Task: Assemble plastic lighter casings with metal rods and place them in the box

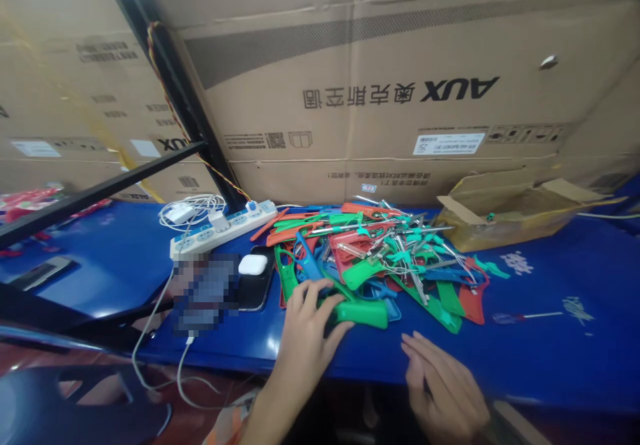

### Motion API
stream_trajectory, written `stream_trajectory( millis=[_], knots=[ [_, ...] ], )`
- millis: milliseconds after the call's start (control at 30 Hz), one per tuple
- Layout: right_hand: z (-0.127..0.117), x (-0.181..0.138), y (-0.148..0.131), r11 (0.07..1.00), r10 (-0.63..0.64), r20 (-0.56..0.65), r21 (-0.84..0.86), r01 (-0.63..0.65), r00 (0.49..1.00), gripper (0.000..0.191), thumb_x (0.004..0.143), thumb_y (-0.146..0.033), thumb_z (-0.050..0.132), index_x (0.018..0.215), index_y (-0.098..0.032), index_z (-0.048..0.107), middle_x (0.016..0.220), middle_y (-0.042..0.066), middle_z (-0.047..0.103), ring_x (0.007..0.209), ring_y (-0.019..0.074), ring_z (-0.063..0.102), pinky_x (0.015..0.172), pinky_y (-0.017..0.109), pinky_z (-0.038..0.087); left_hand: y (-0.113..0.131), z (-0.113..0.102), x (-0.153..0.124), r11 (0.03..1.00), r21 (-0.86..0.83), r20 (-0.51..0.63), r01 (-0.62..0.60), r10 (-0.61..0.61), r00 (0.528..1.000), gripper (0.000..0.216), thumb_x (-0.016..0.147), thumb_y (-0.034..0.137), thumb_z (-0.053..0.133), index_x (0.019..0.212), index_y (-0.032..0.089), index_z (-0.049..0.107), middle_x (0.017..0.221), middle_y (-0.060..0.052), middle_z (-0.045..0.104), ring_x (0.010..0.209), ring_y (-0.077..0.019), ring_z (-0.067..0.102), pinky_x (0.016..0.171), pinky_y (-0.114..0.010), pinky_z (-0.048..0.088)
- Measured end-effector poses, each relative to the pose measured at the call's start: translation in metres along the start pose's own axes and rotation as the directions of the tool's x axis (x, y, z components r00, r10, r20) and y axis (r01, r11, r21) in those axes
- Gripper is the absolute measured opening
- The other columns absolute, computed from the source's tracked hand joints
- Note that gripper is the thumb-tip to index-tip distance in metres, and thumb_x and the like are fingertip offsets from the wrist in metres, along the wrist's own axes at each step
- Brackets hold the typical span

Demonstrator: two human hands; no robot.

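Note:
My left hand (310, 318) is at the front of a heap of coloured plastic parts (345, 218). Its thumb and fingers close around one end of a green plastic part (363, 312), shaped like a handle. The rest of that part points right, over the blue tabletop. To its right, my right hand (445, 385) hovers by the table's front edge, fingers stretched out side by side and thumb below them. I see nothing in it. Red, blue, orange and green pieces, thin metal rods (415, 271) and white wires lie mixed in the heap.
An open cardboard box (500, 231) stands behind right, with a screwdriver (530, 315) in front. Left are a power strip (225, 228), a phone (256, 291) under a white case (253, 265), and cables. Large cartons (350, 131) wall the back; a black frame (170, 65) rises left.

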State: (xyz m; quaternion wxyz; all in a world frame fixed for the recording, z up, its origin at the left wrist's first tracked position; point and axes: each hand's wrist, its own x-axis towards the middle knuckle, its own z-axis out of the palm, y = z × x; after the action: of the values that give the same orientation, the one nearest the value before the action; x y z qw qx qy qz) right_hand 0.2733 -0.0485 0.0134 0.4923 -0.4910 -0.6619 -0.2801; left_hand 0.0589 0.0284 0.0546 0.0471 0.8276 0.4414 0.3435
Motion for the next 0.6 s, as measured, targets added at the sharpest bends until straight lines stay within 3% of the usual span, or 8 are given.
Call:
stream_trajectory(
  millis=[133,233,300,367,433,500,600],
  knots=[
    [0.001,-0.006,0.000,1.000,0.017,-0.014,0.011,-0.017,1.000,0.018,0.086,0.000,0.070,0.092,-0.015,0.077,0.086,0.004,0.083,0.082,0.0190,0.081,0.078,0.027,0.057,-0.011,-0.013,0.010,0.996,-0.091,-0.085,-0.011,0.003,0.996,0.031,0.095,0.035,0.072,0.124,0.025,0.070,0.116,-0.009,0.075,0.110,-0.0306,0.065,0.099,-0.051,0.053],
    [0.002,-0.009,0.000,0.999,0.039,-0.033,0.013,-0.038,0.999,0.020,0.085,0.000,0.071,0.094,-0.016,0.078,0.087,0.003,0.083,0.083,0.0189,0.081,0.079,0.028,0.057,-0.013,-0.023,-0.002,0.951,-0.291,-0.146,0.103,-0.150,0.978,0.027,0.101,0.040,0.062,0.120,0.024,0.072,0.110,-0.009,0.077,0.106,-0.0280,0.070,0.098,-0.045,0.056],
    [0.002,-0.008,-0.001,0.999,0.039,-0.028,0.020,-0.039,0.999,0.020,0.086,0.000,0.070,0.094,-0.017,0.078,0.087,0.002,0.083,0.083,0.0186,0.081,0.080,0.028,0.057,-0.008,-0.026,-0.018,0.854,-0.479,-0.114,0.205,-0.292,0.949,0.030,0.103,0.045,0.057,0.116,0.023,0.072,0.100,-0.008,0.078,0.100,-0.0259,0.074,0.094,-0.041,0.060],
    [0.000,-0.007,-0.001,0.998,0.057,-0.009,0.032,-0.056,0.998,0.020,0.087,-0.001,0.069,0.094,-0.018,0.077,0.087,0.002,0.083,0.084,0.0188,0.081,0.081,0.028,0.057,0.002,-0.025,-0.036,0.716,-0.652,-0.052,0.249,-0.370,0.927,0.038,0.104,0.051,0.054,0.126,0.023,0.067,0.102,-0.008,0.079,0.104,-0.0265,0.075,0.097,-0.043,0.060],
    [-0.006,-0.008,-0.001,0.993,0.104,0.057,0.058,-0.107,0.993,0.018,0.091,-0.006,0.066,0.098,-0.020,0.076,0.091,0.003,0.082,0.089,0.0199,0.080,0.084,0.029,0.057,0.014,-0.023,-0.048,0.594,-0.747,0.120,0.299,-0.323,0.939,0.041,0.104,0.051,0.053,0.134,0.024,0.063,0.117,-0.011,0.078,0.117,-0.0285,0.072,0.102,-0.045,0.059],
    [-0.015,-0.010,-0.002,0.971,0.198,0.169,0.102,-0.217,0.965,0.020,0.097,-0.015,0.061,0.112,-0.020,0.074,0.101,0.005,0.082,0.093,0.0209,0.080,0.084,0.030,0.059,0.027,-0.020,-0.052,0.552,-0.767,0.226,0.326,-0.243,0.943,0.038,0.105,0.047,0.053,0.138,0.028,0.060,0.131,-0.011,0.073,0.127,-0.0290,0.067,0.107,-0.048,0.057],
    [-0.028,-0.015,-0.005,0.902,0.315,0.321,0.190,-0.387,0.893,0.036,0.104,-0.027,0.051,0.138,-0.018,0.060,0.112,0.008,0.080,0.091,0.0194,0.080,0.078,0.026,0.063,0.039,-0.013,-0.049,0.598,-0.774,0.172,0.210,-0.121,0.978,0.035,0.106,0.040,0.054,0.140,0.034,0.057,0.146,-0.008,0.064,0.139,-0.0285,0.058,0.116,-0.052,0.049]
  ],
)
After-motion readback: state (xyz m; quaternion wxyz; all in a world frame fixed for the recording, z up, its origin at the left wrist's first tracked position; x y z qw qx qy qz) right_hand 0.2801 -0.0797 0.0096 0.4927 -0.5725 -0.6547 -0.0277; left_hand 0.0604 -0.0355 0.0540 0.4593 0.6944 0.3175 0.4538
